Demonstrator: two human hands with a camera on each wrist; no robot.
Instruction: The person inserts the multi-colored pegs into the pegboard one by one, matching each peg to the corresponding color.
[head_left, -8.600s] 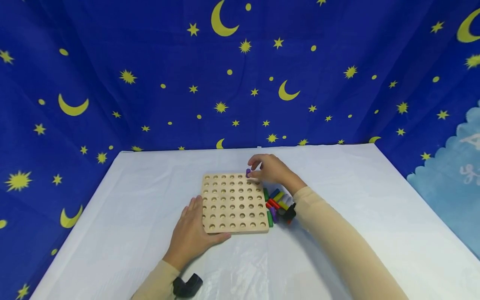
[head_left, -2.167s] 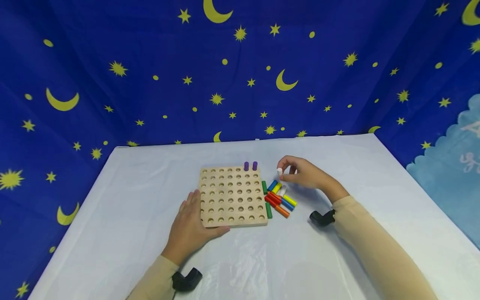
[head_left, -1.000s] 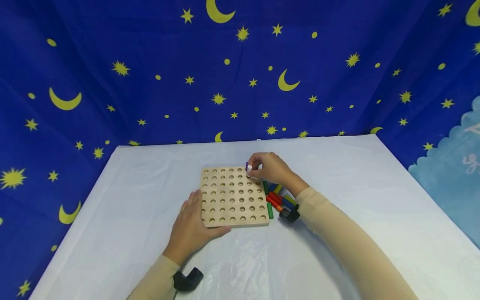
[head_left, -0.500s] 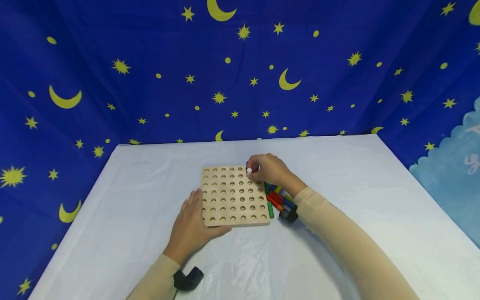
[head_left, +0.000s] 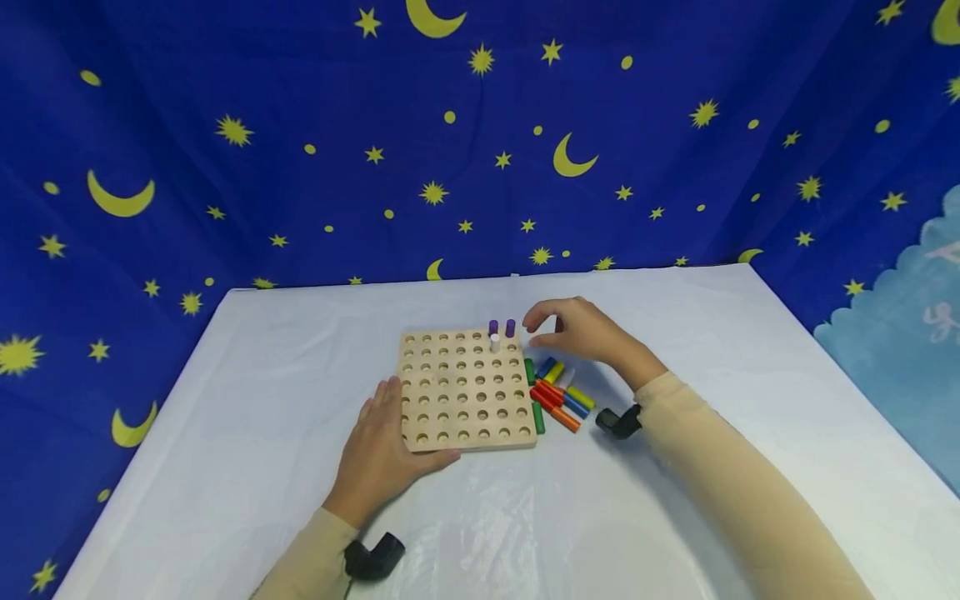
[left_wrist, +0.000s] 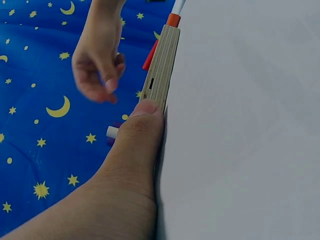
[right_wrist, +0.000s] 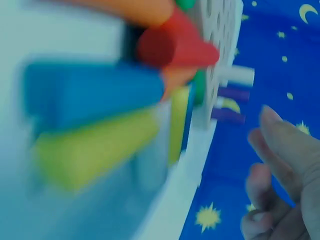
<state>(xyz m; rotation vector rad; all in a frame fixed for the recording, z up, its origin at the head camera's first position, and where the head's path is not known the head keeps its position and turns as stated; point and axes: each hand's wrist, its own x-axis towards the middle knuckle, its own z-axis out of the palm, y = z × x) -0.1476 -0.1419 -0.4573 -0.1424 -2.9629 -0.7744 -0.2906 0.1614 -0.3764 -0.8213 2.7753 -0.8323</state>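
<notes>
A square wooden peg board point(head_left: 452, 390) with rows of round holes lies on the table. In its far right corner two purple pegs point(head_left: 511, 328) stand side by side, and a white peg point(head_left: 495, 342) stands upright in the row nearer me. My left hand point(head_left: 375, 454) rests against the board's near left corner, fingers straight along the left side; its thumb point(left_wrist: 142, 132) presses on the near edge. Just right of the standing pegs, my right hand point(head_left: 588, 331) hovers with thumb and forefinger apart and nothing between them. The right wrist view shows its fingertips point(right_wrist: 270, 114) near the purple pegs.
Loose pegs lie piled along the board's right side: green point(head_left: 538, 418), orange point(head_left: 565, 418), red point(head_left: 546, 392), blue point(head_left: 576, 406) and yellow point(head_left: 581, 397) among them. A black wrist device point(head_left: 617, 423) sticks out under my right sleeve. A blue star-patterned cloth point(head_left: 337, 192) hangs behind the table.
My right hand picked up a white peg, brought it to the board, let go of it in a second-row hole and drew back right. Earlier, it set the purple pegs. My left hand stayed put.
</notes>
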